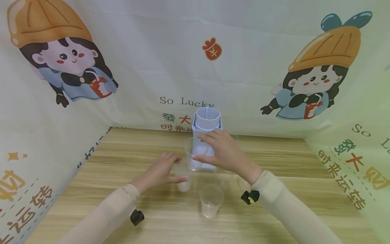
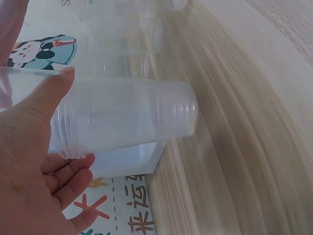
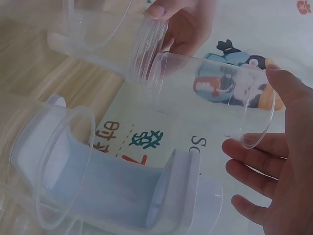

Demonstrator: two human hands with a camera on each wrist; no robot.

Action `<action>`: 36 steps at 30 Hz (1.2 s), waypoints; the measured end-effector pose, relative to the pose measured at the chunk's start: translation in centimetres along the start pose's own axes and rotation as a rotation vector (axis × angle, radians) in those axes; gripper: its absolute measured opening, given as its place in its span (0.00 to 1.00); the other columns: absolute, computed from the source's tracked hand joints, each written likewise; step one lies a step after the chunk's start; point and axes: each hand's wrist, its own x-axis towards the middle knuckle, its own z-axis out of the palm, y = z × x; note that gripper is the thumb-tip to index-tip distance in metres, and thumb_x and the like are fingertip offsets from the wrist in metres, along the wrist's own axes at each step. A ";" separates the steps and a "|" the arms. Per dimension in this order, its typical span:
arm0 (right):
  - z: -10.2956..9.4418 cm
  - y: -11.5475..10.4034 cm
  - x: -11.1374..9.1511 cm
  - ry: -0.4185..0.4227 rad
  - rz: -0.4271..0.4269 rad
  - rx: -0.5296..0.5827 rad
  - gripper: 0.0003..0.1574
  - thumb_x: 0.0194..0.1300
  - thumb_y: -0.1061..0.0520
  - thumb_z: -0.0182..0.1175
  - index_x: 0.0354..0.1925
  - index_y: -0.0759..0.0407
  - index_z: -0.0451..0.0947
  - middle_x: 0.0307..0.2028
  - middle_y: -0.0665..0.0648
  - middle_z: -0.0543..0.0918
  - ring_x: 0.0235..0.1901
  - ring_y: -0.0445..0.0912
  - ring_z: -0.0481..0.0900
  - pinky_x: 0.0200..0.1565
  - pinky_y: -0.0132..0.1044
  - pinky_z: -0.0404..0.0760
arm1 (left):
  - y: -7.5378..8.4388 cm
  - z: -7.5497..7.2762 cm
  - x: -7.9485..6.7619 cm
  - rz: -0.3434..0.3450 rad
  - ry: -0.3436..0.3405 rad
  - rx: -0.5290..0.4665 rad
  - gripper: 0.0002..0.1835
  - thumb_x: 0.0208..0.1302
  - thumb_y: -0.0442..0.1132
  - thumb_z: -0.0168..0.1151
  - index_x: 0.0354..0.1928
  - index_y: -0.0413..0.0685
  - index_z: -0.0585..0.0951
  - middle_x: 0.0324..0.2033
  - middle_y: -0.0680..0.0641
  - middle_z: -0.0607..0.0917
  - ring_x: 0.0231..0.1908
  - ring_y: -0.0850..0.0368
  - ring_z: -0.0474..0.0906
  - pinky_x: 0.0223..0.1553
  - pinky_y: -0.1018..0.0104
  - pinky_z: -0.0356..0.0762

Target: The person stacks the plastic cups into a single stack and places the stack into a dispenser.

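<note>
My left hand (image 1: 159,172) grips a stack of clear plastic cups (image 2: 127,112) near its rims, the thumb on one side and curled fingers on the other. The stack stands upright on the table. Directly above it, my right hand (image 1: 226,152) holds a single clear plastic cup (image 3: 215,93) by the rim between thumb and fingertips. That cup's base is at the mouth of the stack; whether it is inside cannot be told. Another clear cup (image 1: 211,200) stands upright in front of the hands.
Behind the hands stands a white holder (image 1: 203,139) with a round tube (image 1: 208,118) at its top. More clear cups, partly hidden by the right hand, stand to its right. A printed cloth (image 1: 253,57) surrounds the wooden table (image 1: 122,149) at the back and sides.
</note>
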 end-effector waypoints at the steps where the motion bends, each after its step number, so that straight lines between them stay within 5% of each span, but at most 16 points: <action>1: 0.1 0.0 0.1 -0.001 0.001 -0.001 0.42 0.59 0.32 0.65 0.61 0.57 0.77 0.55 0.56 0.84 0.58 0.53 0.77 0.63 0.51 0.73 | 0.1 0.0 0.1 0.001 -0.002 -0.005 0.40 0.51 0.60 0.73 0.59 0.38 0.77 0.51 0.41 0.83 0.54 0.45 0.74 0.61 0.48 0.72; 18: 1.0 -0.5 0.3 -0.016 -0.018 -0.013 0.41 0.60 0.31 0.63 0.61 0.56 0.77 0.56 0.56 0.84 0.60 0.53 0.77 0.66 0.52 0.72 | 0.7 0.7 0.5 0.023 0.024 -0.090 0.37 0.50 0.55 0.76 0.57 0.42 0.77 0.52 0.43 0.83 0.52 0.49 0.72 0.56 0.51 0.73; 36: 3.6 -0.4 -0.4 -0.136 0.008 0.005 0.46 0.61 0.27 0.60 0.64 0.56 0.74 0.57 0.55 0.83 0.59 0.51 0.77 0.64 0.51 0.74 | -0.1 1.6 0.5 0.043 0.056 -0.161 0.34 0.48 0.52 0.78 0.55 0.46 0.77 0.50 0.45 0.83 0.50 0.49 0.74 0.51 0.55 0.76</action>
